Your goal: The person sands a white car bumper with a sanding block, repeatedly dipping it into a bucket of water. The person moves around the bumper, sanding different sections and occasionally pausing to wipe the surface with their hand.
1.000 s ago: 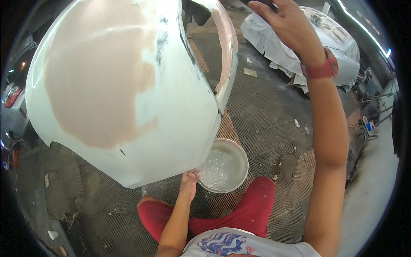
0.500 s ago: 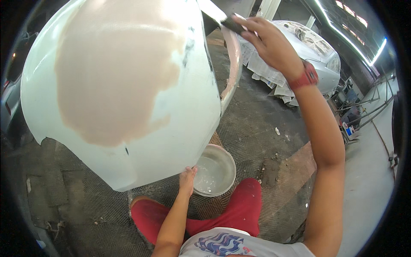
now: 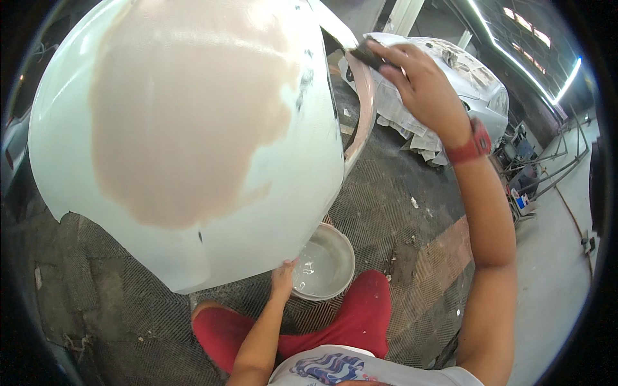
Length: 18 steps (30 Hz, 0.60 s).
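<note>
A large white car body panel [image 3: 270, 212] with a broad beige filler patch [image 3: 187, 116] fills the upper left. My left hand [image 3: 282, 275] is closed on its lower edge, some fingers hidden by the panel. At the upper right, my right hand [image 3: 421, 80] holds a dark sanding block [image 3: 365, 55] between thumb and fingers. That block lies against the upper end of the panel's curved arch edge [image 3: 365, 103], which carries pinkish filler.
A basin of cloudy water [image 3: 327, 267] stands on the ridged floor between my knees and the panel. Behind my right hand is a silver car [image 3: 483, 96], partly covered in paper sheets [image 3: 396, 106]. Metal stands [image 3: 553, 164] line the pale wall at right.
The panel has shifted slightly to the right and down in view. My right hand and the block have moved right and down too, still at the arch edge. My left hand keeps its hold.
</note>
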Each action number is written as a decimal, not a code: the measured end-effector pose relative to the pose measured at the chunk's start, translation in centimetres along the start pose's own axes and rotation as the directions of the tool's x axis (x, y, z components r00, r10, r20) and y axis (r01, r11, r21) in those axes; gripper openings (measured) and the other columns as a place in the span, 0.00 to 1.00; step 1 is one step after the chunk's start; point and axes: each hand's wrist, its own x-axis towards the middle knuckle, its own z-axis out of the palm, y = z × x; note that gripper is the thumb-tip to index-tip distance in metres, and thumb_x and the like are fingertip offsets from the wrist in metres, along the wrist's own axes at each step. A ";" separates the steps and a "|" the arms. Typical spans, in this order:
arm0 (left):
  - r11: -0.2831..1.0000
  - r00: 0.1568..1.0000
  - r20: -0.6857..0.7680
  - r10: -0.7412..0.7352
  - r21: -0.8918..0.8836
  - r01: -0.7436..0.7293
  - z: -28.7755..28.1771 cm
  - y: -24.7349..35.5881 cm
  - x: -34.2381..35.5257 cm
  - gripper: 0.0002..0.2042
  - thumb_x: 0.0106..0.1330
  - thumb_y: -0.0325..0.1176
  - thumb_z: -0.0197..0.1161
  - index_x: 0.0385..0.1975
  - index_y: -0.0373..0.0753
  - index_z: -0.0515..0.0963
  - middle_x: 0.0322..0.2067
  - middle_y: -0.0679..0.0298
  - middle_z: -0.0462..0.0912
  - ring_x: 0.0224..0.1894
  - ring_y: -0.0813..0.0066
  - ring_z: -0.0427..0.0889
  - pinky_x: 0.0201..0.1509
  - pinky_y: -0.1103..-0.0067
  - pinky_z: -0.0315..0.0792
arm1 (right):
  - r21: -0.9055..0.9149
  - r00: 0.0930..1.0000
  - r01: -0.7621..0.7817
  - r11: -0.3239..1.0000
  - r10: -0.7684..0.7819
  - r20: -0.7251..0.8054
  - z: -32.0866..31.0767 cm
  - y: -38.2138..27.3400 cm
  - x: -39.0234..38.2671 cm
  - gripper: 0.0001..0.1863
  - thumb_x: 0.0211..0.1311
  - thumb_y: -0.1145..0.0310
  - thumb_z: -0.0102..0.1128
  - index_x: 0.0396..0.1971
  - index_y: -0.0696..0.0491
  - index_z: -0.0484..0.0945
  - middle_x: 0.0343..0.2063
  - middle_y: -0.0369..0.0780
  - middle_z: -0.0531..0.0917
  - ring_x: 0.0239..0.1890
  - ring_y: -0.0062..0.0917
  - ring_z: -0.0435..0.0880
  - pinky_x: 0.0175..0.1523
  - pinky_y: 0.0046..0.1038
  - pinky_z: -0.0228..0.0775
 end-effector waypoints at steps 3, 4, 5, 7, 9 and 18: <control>0.997 0.997 0.024 -0.079 0.014 0.079 1.2 -1.4 -0.9 0.43 0.83 0.69 0.58 0.64 0.22 0.84 0.61 0.46 0.90 0.65 0.59 0.86 0.72 0.66 0.75 | -0.084 0.998 -0.051 0.995 0.053 0.019 2.5 4.0 4.4 0.22 0.84 0.61 0.61 0.73 0.41 0.83 0.55 0.51 0.87 0.57 0.53 0.86 0.65 0.47 0.78; 0.995 0.995 0.023 -0.095 0.024 0.095 1.7 -1.5 -0.7 0.43 0.83 0.68 0.58 0.64 0.22 0.83 0.60 0.46 0.90 0.64 0.59 0.86 0.72 0.66 0.75 | -0.106 0.998 -0.058 0.993 0.060 0.013 2.9 4.5 5.1 0.22 0.84 0.61 0.61 0.73 0.41 0.83 0.55 0.51 0.87 0.57 0.54 0.85 0.64 0.48 0.79; 0.993 0.994 0.008 -0.112 0.045 0.112 1.3 -1.6 -0.7 0.43 0.84 0.68 0.58 0.64 0.22 0.83 0.60 0.46 0.90 0.64 0.59 0.86 0.71 0.66 0.75 | -0.141 0.999 -0.040 0.989 0.041 0.004 3.2 3.9 4.7 0.23 0.83 0.60 0.62 0.73 0.40 0.83 0.56 0.51 0.87 0.58 0.53 0.86 0.65 0.48 0.79; 0.984 0.985 -0.016 -0.170 0.047 0.170 -0.3 -0.4 0.4 0.41 0.84 0.67 0.59 0.63 0.22 0.84 0.59 0.47 0.90 0.63 0.60 0.86 0.70 0.66 0.76 | -0.081 0.998 -0.054 0.995 0.050 -0.049 2.7 0.8 1.0 0.23 0.84 0.60 0.62 0.73 0.39 0.83 0.57 0.51 0.87 0.59 0.53 0.86 0.67 0.48 0.79; 0.985 0.985 -0.053 -0.162 0.056 0.165 -0.9 -1.0 1.3 0.40 0.84 0.65 0.60 0.61 0.22 0.84 0.57 0.49 0.90 0.62 0.60 0.86 0.68 0.66 0.76 | -0.114 0.997 -0.062 0.992 0.055 -0.062 0.9 -1.6 -1.4 0.23 0.84 0.59 0.61 0.74 0.37 0.83 0.59 0.49 0.86 0.60 0.50 0.86 0.70 0.47 0.77; 0.988 0.988 -0.036 -0.151 -0.016 0.151 1.3 2.5 -1.8 0.35 0.87 0.59 0.60 0.59 0.22 0.84 0.57 0.50 0.90 0.59 0.62 0.86 0.67 0.67 0.76 | -0.171 0.997 -0.063 0.983 0.053 -0.064 3.5 1.3 2.3 0.23 0.84 0.56 0.60 0.74 0.41 0.83 0.55 0.51 0.88 0.59 0.53 0.87 0.66 0.49 0.79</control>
